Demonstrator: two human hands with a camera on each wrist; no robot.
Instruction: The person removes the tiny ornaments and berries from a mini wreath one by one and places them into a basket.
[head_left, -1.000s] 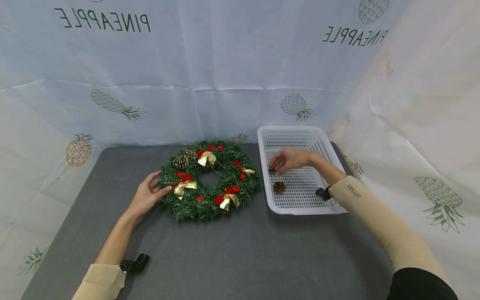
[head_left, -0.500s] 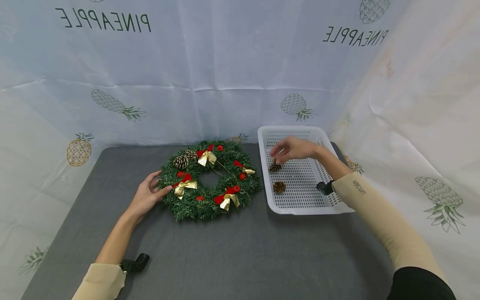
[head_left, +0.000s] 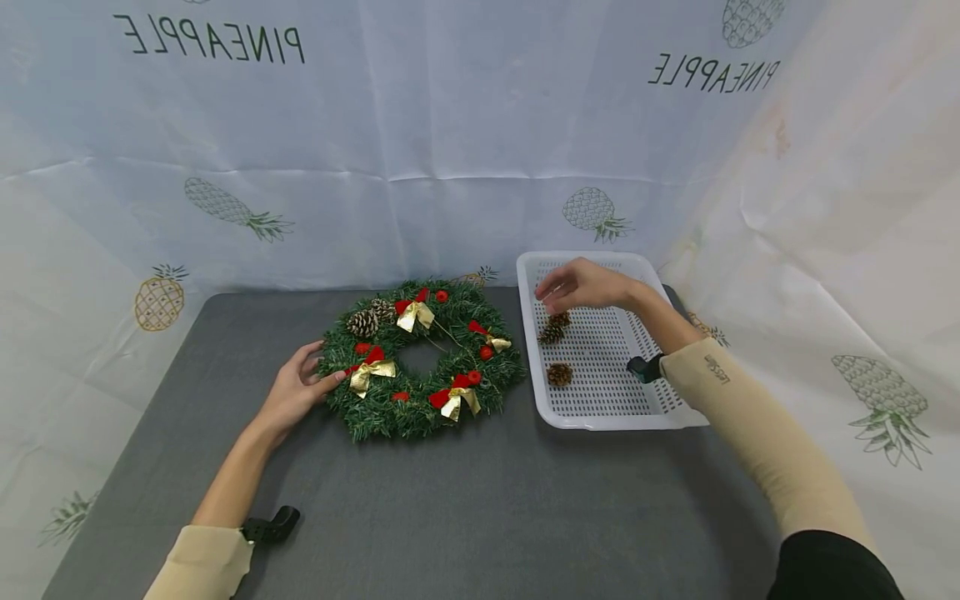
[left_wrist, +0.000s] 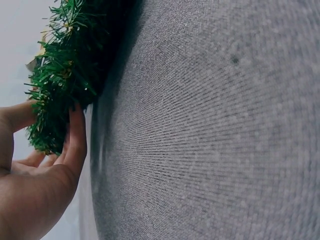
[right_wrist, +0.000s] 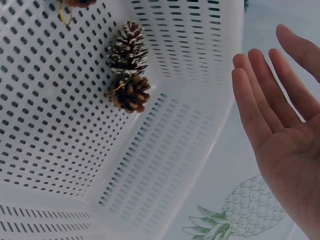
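Observation:
A green wreath [head_left: 390,423] with red and gold bows, red berries and a pair of pine cones [head_left: 372,318] lies at the middle left in the head view. My left hand [head_left: 294,390] grips its left edge, thumb on top and fingers underneath; the left wrist view shows the same grip on the wreath [left_wrist: 62,75]. Over the white basket [head_left: 538,398] hovers my right hand [head_left: 583,287], its fingers extended and holding nothing. Below it two loose pine cones, one frosted [right_wrist: 127,50] and one brown [right_wrist: 131,94], touch each other by the basket's side wall.
Another brown pine cone [head_left: 558,374] with a gold loop lies nearer the basket's front. A dark grey cloth [head_left: 450,508] covers the table. Pineapple-printed sheets [head_left: 450,108] hang behind and at both sides.
My right hand has lifted off the pine cones and moved back a little, its fingers opening. Two pine cones now show beneath it. My left hand and the wreath stay where they were.

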